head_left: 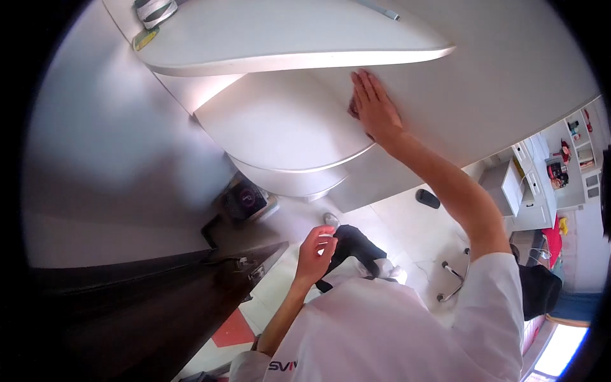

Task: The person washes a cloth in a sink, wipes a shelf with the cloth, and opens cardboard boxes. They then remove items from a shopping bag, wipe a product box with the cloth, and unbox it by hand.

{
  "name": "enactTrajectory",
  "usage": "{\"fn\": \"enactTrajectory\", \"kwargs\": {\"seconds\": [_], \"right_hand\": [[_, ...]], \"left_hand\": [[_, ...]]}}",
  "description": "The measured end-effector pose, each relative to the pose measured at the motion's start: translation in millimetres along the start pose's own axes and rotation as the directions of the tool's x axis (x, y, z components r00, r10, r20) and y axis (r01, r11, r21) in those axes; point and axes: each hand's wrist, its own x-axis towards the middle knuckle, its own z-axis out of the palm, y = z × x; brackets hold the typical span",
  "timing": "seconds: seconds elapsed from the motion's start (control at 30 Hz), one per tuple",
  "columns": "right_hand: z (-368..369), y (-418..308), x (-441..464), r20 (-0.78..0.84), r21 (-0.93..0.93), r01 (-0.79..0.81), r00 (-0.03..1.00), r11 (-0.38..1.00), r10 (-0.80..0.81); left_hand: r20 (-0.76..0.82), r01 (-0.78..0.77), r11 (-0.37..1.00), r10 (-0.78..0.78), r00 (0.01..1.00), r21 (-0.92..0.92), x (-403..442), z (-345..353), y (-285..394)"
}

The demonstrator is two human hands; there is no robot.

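My right hand [377, 109] reaches up to a white cabinet side panel [445, 102], just below the edge of the upper curved shelf [299, 58]. Its fingers are stretched out and lie flat on the panel. A dark patch shows at the hand's left side; I cannot tell whether it is a shaded thumb or a thing under the palm. Below it is a second curved white shelf [280, 121]. My left hand [315, 256] hangs in front of my body, loosely bent, with its fingers apart and nothing visible in it.
Tape-like rolls [154, 11] and a yellow-green item [146, 39] lie on the upper shelf. A dark box [247, 197] stands below the shelves, near a dark wooden panel [146, 305]. A black oval object [428, 198] and a wheeled chair base [453, 280] are on the tiled floor.
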Motion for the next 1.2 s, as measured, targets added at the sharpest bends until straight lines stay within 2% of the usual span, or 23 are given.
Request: {"fn": "enactTrajectory", "kwargs": {"seconds": [0.1, 0.17, 0.23, 0.37, 0.43, 0.47, 0.53, 0.57, 0.63, 0.73, 0.77, 0.83, 0.9, 1.03, 1.07, 1.13, 1.2], "right_hand": [[-5, 0, -52, 0.037, 0.031, -0.002, 0.999, 1.000, 0.001], [8, -11, -137, 0.032, 0.210, -0.005, 0.999, 0.978, -0.002], [3, 1, -194, 0.079, 0.218, 0.103, 0.989, 0.971, -0.122], [-1, 10, -117, 0.053, 0.195, 0.089, 0.993, 0.977, -0.101], [-22, 28, -52, 0.028, 0.022, 0.085, 0.996, 0.996, -0.085], [-19, 28, -53, 0.032, 0.021, 0.077, 0.996, 0.997, -0.078], [-10, 17, -54, -0.078, 0.044, -0.006, 0.997, 0.999, 0.009], [-4, 10, -90, -0.028, 0.074, 0.004, 1.000, 0.997, -0.002], [20, -2, -170, 0.056, 0.152, 0.144, 0.986, 0.978, -0.154], [-4, 12, -158, 0.108, 0.202, 0.093, 0.987, 0.975, -0.116], [-11, 13, -126, 0.137, 0.235, 0.048, 0.987, 0.971, -0.082], [-3, 13, -56, -0.041, 0.151, -0.002, 0.999, 0.989, 0.008], [12, 7, 15, -0.126, 0.040, -0.019, 0.992, 0.999, 0.024], [59, -30, 131, -0.140, 0.109, -0.145, 0.977, 0.984, 0.159], [72, -36, 150, -0.118, 0.178, -0.165, 0.975, 0.970, 0.187], [102, -45, 175, -0.029, 0.357, -0.217, 0.970, 0.909, 0.243], [126, -51, 185, 0.096, 0.562, -0.299, 0.949, 0.771, 0.299]], "left_hand": [[-0.020, -0.058, 0.998, 0.058, 0.998, -0.013, 1, 8, -4], [-0.020, -0.055, 0.997, 0.054, 0.998, -0.055, 3, 11, -12], [-0.022, -0.057, 0.995, 0.055, 0.998, -0.087, 6, 6, -12], [-0.010, -0.019, 0.997, 0.019, 1.000, -0.070, 17, 1, -11], [-0.030, -0.042, 0.993, 0.039, 0.999, -0.111, 16, 5, -6], [-0.032, -0.062, 0.990, 0.059, 0.998, -0.126, 17, 6, -3], [-0.023, -0.084, 0.990, 0.082, 0.996, -0.110, 14, 6, 2], [-0.048, -0.083, 0.989, 0.078, 0.996, -0.120, 12, 6, 3], [-0.066, -0.079, 0.989, 0.071, 0.995, -0.126, 6, -1, 1], [-0.104, -0.021, 0.993, 0.009, 0.995, -0.117, 0, -11, -12], [-0.095, -0.019, 0.990, 0.006, 0.995, -0.137, 1, -15, -13], [-0.126, -0.018, 0.988, -0.002, 0.992, -0.156, -5, -18, -16], [-0.167, -0.031, 0.986, 0.003, 0.986, -0.165, -11, -18, -18], [-0.263, 0.025, 0.990, -0.060, 0.963, -0.136, -37, -16, -11], [-0.290, 0.078, 0.995, -0.093, 0.953, -0.064, -44, -20, -4], [-0.371, 0.076, 0.996, -0.089, 0.924, -0.049, -57, -27, -3], [-0.443, 0.130, 0.991, -0.133, 0.887, -0.037, -67, -32, -10]]}}
